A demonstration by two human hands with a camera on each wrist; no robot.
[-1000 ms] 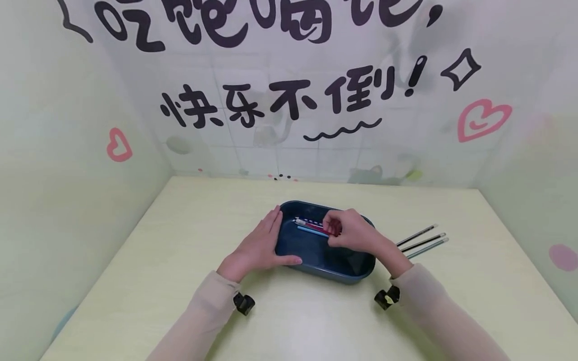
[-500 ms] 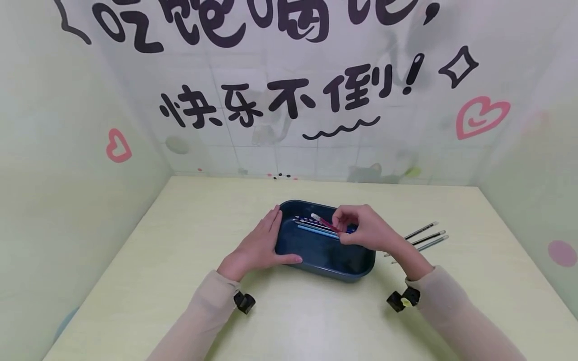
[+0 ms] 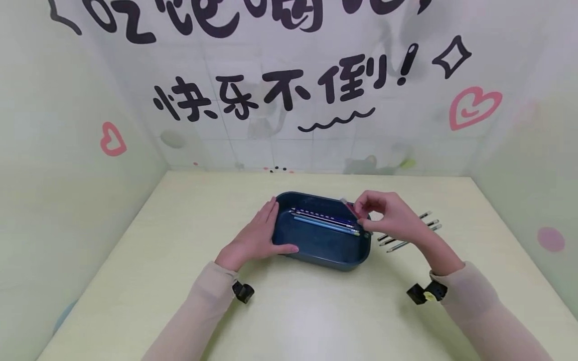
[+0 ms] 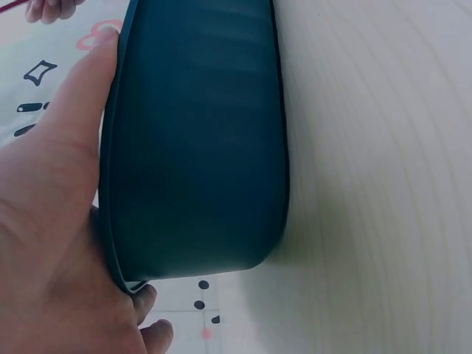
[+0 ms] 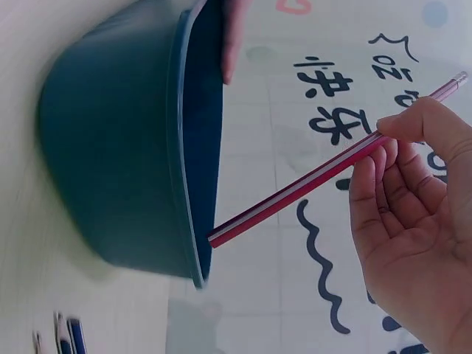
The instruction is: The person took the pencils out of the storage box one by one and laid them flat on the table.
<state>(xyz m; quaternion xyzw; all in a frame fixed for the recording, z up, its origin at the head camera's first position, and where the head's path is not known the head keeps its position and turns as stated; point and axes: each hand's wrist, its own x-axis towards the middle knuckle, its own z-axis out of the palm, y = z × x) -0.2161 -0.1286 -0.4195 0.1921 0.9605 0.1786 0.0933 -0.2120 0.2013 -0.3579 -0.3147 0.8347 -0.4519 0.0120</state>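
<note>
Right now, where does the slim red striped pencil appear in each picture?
Head: slim red striped pencil, right of centre, pinched by the right hand.
Left wrist: a short piece of the red pencil, extreme top left corner.
Right wrist: the red pencil slants from below centre to the upper right edge.
Shared landmark: dark blue, round-cornered tray.

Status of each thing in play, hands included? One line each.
Tray: upright on the table, pencils inside.
Pencils in the tray: lying side by side.
Red pencil: held, tilted, at the tray's right end.
Pencils on the table: three, lying right of the tray, partly hidden.
Left hand: touching the tray's left end.
Right hand: pinching the red pencil.
</note>
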